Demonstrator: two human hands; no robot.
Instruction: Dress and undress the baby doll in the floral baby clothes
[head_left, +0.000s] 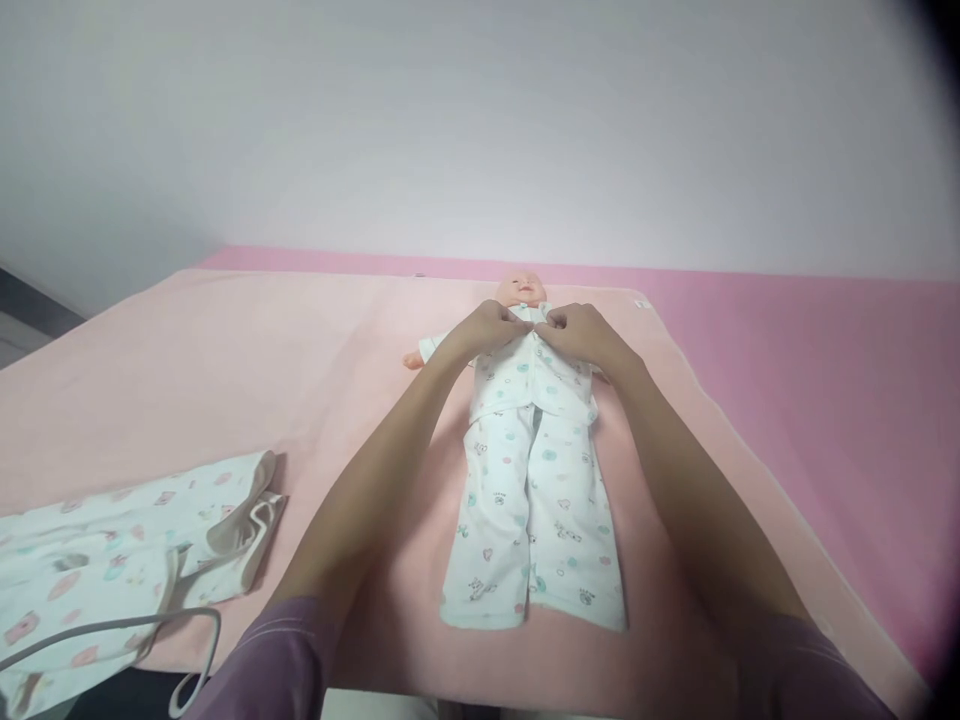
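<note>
Head view looks down on your two hands working at the chest of a doll (524, 289), which lies on its back on a pale pink mat (247, 370), its head away from you and its legs toward you. Your left hand (489, 328) is curled nearly closed, thumb and fingertips pinching the upper front of the printed shirt (531, 385) near the collar. Your right hand (581, 332) mirrors it — fingers bent in, tips gathered on the cloth just across the front seam — so the two sets of fingertips nearly meet; exactly what lies between them is too small to tell. Out past your left forearm, the doll's small hand (412, 360) shows beyond its sleeve. Matching printed trousers (496, 500) stretch below the shirt, legs slightly parted, between your forearms. Well to your left, a folded printed cloth (120, 540) lies near the mat's front edge, with a grey cord (112, 626) looping across it. Purple sleeves (262, 665) cover your upper arms. Beyond the mat, a deeper pink surface (795, 400) spreads to your right, and a pale wall (480, 130) rises behind.
</note>
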